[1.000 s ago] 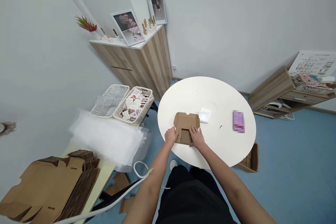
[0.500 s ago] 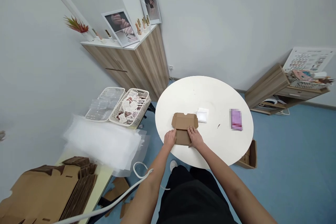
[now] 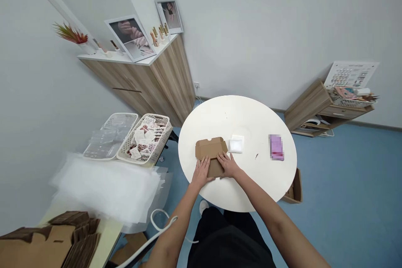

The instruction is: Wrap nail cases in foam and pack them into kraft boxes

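A brown cardboard box (image 3: 215, 168), partly folded, lies near the front left edge of the round white table (image 3: 254, 113). Its wide tabbed flap (image 3: 210, 149) is laid back, away from me. Over the box's left side rests my left hand (image 3: 202, 171), fingers stretched and spread, thumb by the near edge. My right hand (image 3: 228, 166) lies across the right side in the same way, fingers apart and thumb toward the near corner. Just beyond it is a small white packet (image 3: 235, 145). Side panels are mostly hidden beneath my hands.
A pixelated purple packet (image 3: 277, 147) lies at the table's right. On the left stand a basket of cards (image 3: 147, 140), a basket of clear plastic pieces (image 3: 109, 136), white sheets (image 3: 109, 188) and stacked cardboard (image 3: 47, 243). A white cable (image 3: 157, 232) hangs by my left arm.
My left hand has gone from holding the box's left edge to lying spread over that side. My right hand has shifted slightly over its side. The view has swung a little right.
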Tool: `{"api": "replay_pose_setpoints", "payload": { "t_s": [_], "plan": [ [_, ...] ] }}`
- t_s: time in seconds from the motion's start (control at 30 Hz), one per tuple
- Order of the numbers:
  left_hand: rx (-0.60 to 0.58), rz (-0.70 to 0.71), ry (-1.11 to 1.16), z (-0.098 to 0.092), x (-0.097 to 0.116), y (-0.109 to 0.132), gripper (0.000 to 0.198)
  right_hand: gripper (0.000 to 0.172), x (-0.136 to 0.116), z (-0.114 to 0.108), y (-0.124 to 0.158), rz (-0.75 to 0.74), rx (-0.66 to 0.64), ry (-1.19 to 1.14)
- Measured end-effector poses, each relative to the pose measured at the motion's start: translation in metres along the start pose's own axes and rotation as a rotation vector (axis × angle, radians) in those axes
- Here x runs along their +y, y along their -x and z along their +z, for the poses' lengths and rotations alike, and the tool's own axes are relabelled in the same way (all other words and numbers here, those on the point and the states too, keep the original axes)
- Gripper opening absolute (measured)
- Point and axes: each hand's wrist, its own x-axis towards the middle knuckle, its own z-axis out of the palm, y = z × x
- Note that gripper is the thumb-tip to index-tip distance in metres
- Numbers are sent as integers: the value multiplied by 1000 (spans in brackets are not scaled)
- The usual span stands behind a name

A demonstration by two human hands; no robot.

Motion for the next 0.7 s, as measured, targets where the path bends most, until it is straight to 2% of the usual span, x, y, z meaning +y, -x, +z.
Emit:
{"api": "replay_pose_setpoints", "payload": {
  "t_s": [0.07,0.13,0.2,0.27,0.37,0.5,0.57,0.7],
  "plan": [
    [22,-43,34,4,-7,-4,102,96,12,-8,0,26,125,-71],
    [35,-79,70,6,-13,-9,103,72,30,-17,-3,124,276,-120],
    [38,-103,100,6,-17,-14,105,61,52,-28,-9,236,346,-131],
    [35,-127,125,7,-19,-17,107,60,74,-40,-20,324,308,-119],
    [47,-153,180,9,-18,-20,108,67,99,-58,-36,438,157,-111],
    [75,-168,249,11,-14,-20,108,75,112,-74,-48,489,-7,-118],
    [73,-179,260,10,-12,-20,109,70,112,-78,-50,501,-24,-105],
    [82,-184,272,9,-11,-21,107,47,108,-86,-47,548,-43,-118]
  ]
}}
